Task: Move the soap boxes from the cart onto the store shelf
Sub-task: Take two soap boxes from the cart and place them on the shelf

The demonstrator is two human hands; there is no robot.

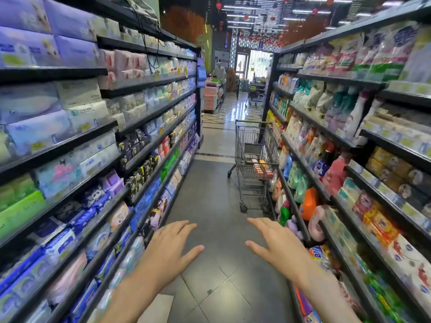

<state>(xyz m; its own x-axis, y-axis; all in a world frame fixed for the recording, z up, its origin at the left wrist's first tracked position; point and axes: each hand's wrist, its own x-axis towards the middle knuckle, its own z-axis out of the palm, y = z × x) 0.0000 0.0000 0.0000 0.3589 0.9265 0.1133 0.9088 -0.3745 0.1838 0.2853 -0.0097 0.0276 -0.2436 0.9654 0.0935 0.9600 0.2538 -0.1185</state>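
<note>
The soap boxes (262, 168) — small red, orange and yellow packs — are seen lying in the basket of the wire cart (254, 157), which is parked down the aisle just beside the right-hand shelf (326, 136) of detergents and soaps. The left hand (169, 247) and the right hand (277, 247) are held out low in the foreground, well apart from the cart, fingers spread and straight — nothing is gripped by either. Shelves of tissue packs (70, 127) are ranged along the left side. A grey tiled floor (210, 206) lies between.
</note>
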